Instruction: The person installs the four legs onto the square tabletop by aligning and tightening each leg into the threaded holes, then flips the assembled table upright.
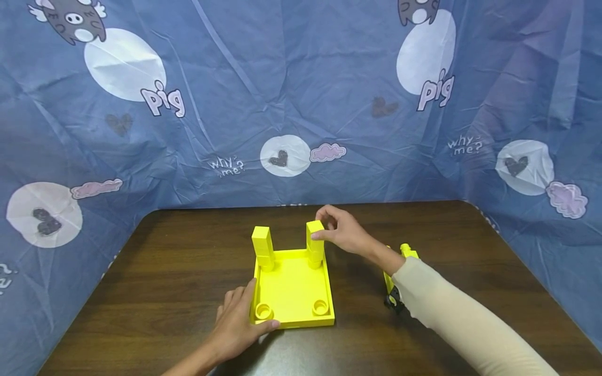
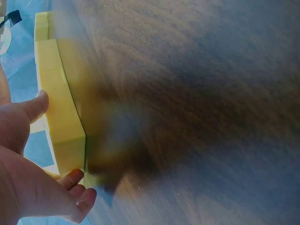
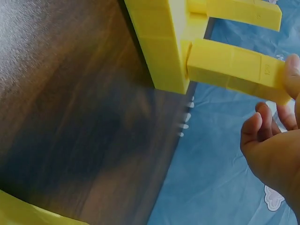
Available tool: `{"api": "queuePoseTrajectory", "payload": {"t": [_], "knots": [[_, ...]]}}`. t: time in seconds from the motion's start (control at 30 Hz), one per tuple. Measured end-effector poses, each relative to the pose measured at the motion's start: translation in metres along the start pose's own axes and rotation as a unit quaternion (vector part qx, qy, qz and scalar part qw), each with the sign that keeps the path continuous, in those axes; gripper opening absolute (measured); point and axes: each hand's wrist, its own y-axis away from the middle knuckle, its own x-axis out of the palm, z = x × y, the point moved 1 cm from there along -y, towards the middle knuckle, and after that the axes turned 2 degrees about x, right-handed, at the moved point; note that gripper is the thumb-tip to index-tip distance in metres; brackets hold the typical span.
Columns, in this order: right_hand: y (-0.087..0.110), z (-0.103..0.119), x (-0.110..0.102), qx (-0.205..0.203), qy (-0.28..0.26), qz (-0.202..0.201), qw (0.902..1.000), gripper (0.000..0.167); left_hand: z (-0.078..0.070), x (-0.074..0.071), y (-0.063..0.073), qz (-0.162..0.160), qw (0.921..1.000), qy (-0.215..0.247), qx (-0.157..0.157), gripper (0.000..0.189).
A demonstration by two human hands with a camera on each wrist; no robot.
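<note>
A yellow square base [image 1: 291, 284] lies on the dark wooden table with its raised rim up. Two yellow square legs stand in its far corners, the left leg [image 1: 262, 246] and the right leg [image 1: 314, 249]. Two round sockets [image 1: 264, 311] sit empty in the near corners. My left hand [image 1: 242, 316] grips the base's near-left corner, thumb on the front edge; in the left wrist view the fingers [image 2: 77, 190] curl around the base's edge [image 2: 58, 112]. My right hand [image 1: 340, 230] pinches the top of the right leg [image 3: 234, 70], which is set in the base [image 3: 157, 42].
More yellow parts [image 1: 408, 251] and a small black item [image 1: 392, 302] lie to the right of the base, partly hidden behind my right forearm. A blue printed cloth [image 1: 291, 104] walls the table at the back and both sides.
</note>
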Motion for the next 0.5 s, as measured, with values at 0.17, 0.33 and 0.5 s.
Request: {"api": "queuePoseTrajectory", "payload": {"t": [0.17,0.33,0.5], "knots": [[0.003,-0.002,0.005,0.030,0.000,-0.023,0.9993,0.040,-0.002,0.000,0.001,-0.004,1.0000,-0.003,0.007,0.102],[0.004,-0.004,0.002,0.019,-0.015,-0.007,0.9997,0.044,-0.002,0.000,0.001,-0.004,0.9999,-0.006,0.008,0.103],[0.004,-0.003,-0.006,-0.017,-0.025,0.042,0.9986,0.052,-0.002,0.000,0.000,-0.001,1.0000,-0.008,-0.001,0.103]]}}
